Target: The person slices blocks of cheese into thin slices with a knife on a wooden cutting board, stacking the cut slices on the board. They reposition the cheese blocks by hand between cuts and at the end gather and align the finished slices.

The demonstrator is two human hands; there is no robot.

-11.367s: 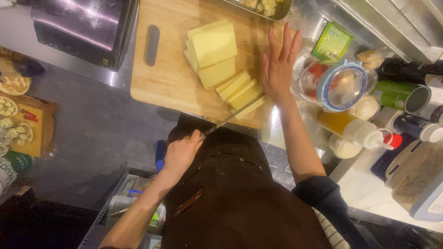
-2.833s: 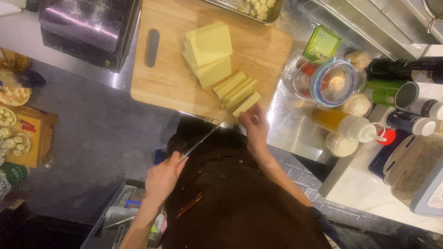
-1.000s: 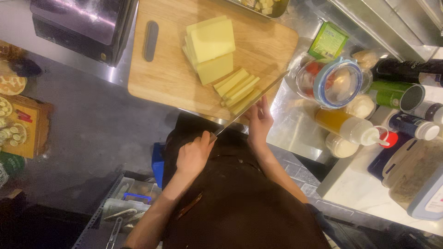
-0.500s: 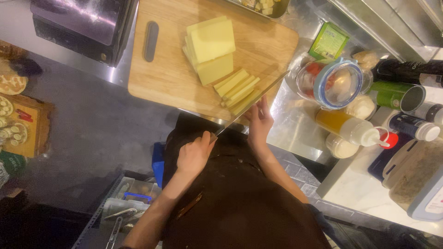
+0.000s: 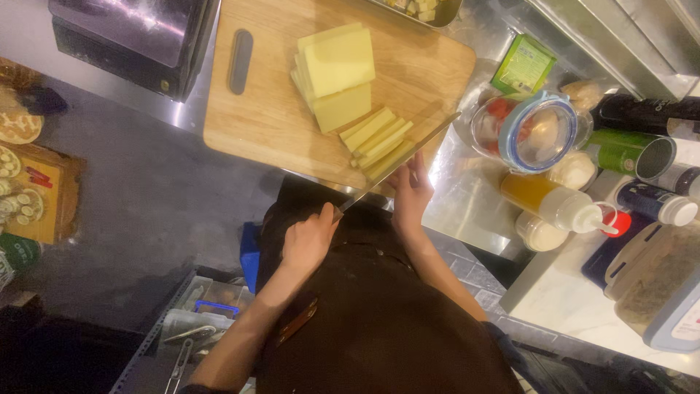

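Observation:
My left hand (image 5: 308, 239) grips the handle of a long knife (image 5: 397, 162). Its blade runs up and right over the near edge of a wooden cutting board (image 5: 270, 124). On the board lies a stack of pale yellow cheese slabs (image 5: 335, 73), with several cut cheese strips (image 5: 377, 140) beside it. The blade rests along the outer strip. My right hand (image 5: 410, 193) is at the board's near edge, fingertips on the end of the strips, right by the blade.
Right of the board stand a lidded round container (image 5: 529, 131), a green box (image 5: 523, 66), a yellow squeeze bottle (image 5: 554, 204), cans and jars. A dark appliance (image 5: 138, 36) sits at the upper left and a metal tray (image 5: 423, 9) at the board's far edge.
My left hand has brought the knife up from near my waist to the strips. My right hand has come from lying flat on the board to the strips' end. Nothing shifted in the last half second.

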